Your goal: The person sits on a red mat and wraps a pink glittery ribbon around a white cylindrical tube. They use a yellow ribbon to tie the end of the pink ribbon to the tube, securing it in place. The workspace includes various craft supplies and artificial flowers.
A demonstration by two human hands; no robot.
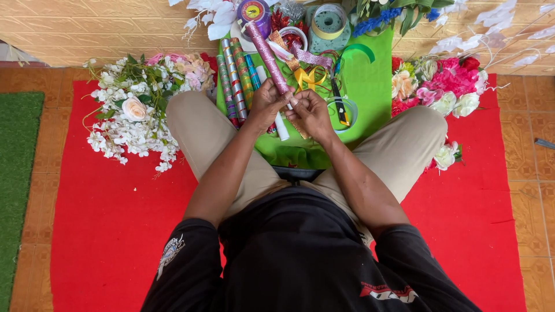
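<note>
I sit cross-legged on a red mat. My left hand and my right hand both grip the near end of a pink glittery roll that points away from me over a green cloth. Several patterned foil rolls lie just left of my left hand. Under my hands a white roll lies on the cloth. A yellow ribbon bow and a black-and-yellow utility knife lie to the right of the pink roll.
Artificial white flowers and a peach rose lie on the left, pink and white flowers on the right. Tape rolls, a purple spool and ribbons sit at the cloth's far end. Green turf borders the left; tiles surround.
</note>
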